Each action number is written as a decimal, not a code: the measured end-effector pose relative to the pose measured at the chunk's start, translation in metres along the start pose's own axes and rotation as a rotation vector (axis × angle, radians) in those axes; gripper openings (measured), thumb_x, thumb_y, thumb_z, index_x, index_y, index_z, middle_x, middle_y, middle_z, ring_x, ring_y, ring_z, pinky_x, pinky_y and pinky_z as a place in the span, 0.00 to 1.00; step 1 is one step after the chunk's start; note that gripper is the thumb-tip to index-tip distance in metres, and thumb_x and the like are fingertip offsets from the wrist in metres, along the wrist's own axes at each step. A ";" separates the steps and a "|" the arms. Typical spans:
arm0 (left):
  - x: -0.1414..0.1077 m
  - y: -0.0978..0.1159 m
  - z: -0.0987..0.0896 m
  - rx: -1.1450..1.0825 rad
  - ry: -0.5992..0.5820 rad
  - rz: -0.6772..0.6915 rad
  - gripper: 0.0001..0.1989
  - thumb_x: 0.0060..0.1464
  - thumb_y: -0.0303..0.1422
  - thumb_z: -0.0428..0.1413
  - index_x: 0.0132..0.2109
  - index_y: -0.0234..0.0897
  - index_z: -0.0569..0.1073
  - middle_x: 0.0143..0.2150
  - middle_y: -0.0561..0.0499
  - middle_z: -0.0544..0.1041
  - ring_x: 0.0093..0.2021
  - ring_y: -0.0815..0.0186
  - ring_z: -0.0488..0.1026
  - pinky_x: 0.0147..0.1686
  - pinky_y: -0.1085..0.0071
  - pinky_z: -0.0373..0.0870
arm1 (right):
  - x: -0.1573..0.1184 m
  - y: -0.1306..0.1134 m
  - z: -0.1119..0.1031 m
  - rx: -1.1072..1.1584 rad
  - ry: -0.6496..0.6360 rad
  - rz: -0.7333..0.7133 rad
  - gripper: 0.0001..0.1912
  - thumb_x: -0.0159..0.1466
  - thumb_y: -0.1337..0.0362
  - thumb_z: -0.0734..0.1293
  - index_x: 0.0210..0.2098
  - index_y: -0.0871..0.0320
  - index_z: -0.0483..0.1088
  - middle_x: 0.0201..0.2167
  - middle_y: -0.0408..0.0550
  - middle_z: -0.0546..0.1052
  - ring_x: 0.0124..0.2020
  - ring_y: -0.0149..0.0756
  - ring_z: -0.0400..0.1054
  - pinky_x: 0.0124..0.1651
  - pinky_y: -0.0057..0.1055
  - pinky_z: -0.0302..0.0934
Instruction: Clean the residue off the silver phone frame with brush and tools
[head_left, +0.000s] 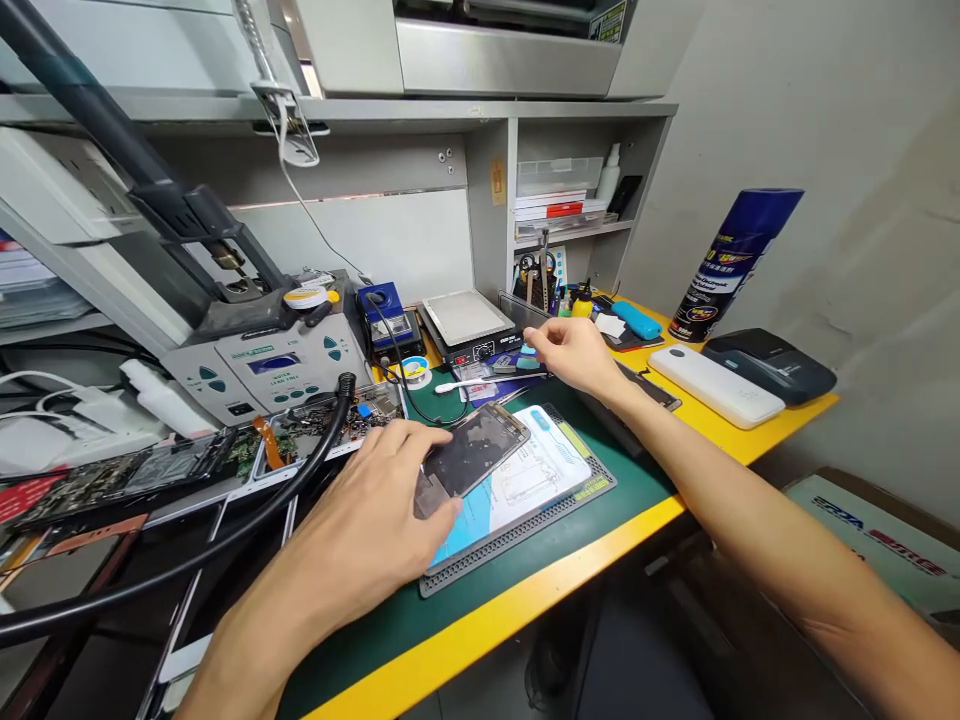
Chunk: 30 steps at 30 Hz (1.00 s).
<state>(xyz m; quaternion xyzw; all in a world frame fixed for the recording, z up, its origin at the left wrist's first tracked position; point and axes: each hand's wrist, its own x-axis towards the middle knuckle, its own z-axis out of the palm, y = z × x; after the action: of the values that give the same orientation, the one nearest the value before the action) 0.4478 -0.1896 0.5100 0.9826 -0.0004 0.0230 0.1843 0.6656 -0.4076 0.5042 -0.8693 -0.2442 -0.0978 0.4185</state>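
Observation:
A dark, thin phone screen or panel (480,450) with patchy residue lies tilted over a white and blue printed sheet (551,470) on a grey mat (517,525). My left hand (397,490) holds this panel by its left end, thumb at the near edge and fingers at the far one. Beyond it, my right hand (574,350) is raised near small blue tools and the heating plate (465,320). Its thumb and index finger are pressed together, and what lies between them, if anything, is too small to make out.
On the left stand a grey soldering station (274,365) and opened devices with circuit boards (180,465); a black hose (300,480) crosses there. A blue spray can (731,265) and a white power bank (716,385) are on the right, near the yellow table edge (555,590).

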 end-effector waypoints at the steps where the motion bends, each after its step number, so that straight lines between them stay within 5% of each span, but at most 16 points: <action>1: 0.000 -0.003 -0.001 0.006 -0.001 -0.041 0.26 0.59 0.50 0.54 0.61 0.50 0.65 0.63 0.49 0.67 0.63 0.50 0.65 0.61 0.50 0.63 | 0.000 -0.001 0.000 0.030 -0.023 0.010 0.19 0.71 0.51 0.65 0.34 0.61 0.73 0.29 0.42 0.75 0.31 0.33 0.72 0.38 0.34 0.69; 6: 0.001 -0.009 -0.009 0.012 -0.056 -0.143 0.30 0.58 0.51 0.54 0.64 0.52 0.60 0.64 0.49 0.66 0.64 0.49 0.64 0.58 0.49 0.65 | -0.003 -0.008 -0.006 0.240 -0.296 0.035 0.18 0.71 0.53 0.65 0.34 0.61 0.73 0.28 0.42 0.75 0.25 0.28 0.67 0.26 0.26 0.63; 13: 0.001 -0.005 -0.008 0.057 0.061 0.016 0.29 0.60 0.48 0.53 0.65 0.49 0.60 0.59 0.48 0.64 0.64 0.52 0.61 0.60 0.52 0.62 | -0.010 -0.016 -0.018 0.460 -0.724 0.002 0.12 0.62 0.60 0.70 0.40 0.63 0.80 0.33 0.48 0.80 0.22 0.25 0.61 0.20 0.25 0.52; 18: 0.000 -0.003 -0.004 0.043 0.156 0.001 0.25 0.59 0.46 0.53 0.62 0.51 0.63 0.55 0.49 0.63 0.58 0.52 0.65 0.54 0.53 0.67 | -0.012 -0.016 -0.022 0.529 -0.831 -0.006 0.13 0.60 0.64 0.72 0.43 0.60 0.77 0.29 0.41 0.76 0.22 0.24 0.60 0.21 0.24 0.50; 26: -0.001 -0.004 -0.003 0.024 0.128 0.003 0.25 0.59 0.45 0.54 0.62 0.55 0.60 0.54 0.50 0.65 0.55 0.53 0.69 0.52 0.53 0.69 | -0.020 -0.021 -0.020 0.547 -0.962 -0.002 0.10 0.55 0.69 0.77 0.25 0.62 0.72 0.21 0.39 0.74 0.21 0.24 0.62 0.23 0.22 0.51; 30: 0.003 -0.006 -0.005 0.004 0.220 -0.011 0.35 0.57 0.48 0.57 0.69 0.53 0.56 0.59 0.45 0.63 0.59 0.48 0.68 0.55 0.47 0.70 | -0.020 -0.022 -0.016 0.656 -0.922 0.089 0.12 0.57 0.66 0.77 0.25 0.60 0.70 0.17 0.40 0.74 0.19 0.29 0.67 0.19 0.22 0.57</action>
<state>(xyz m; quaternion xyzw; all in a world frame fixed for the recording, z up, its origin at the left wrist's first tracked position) 0.4510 -0.1816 0.5128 0.9744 0.0252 0.1300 0.1815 0.6374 -0.4154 0.5219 -0.6561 -0.3826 0.3904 0.5204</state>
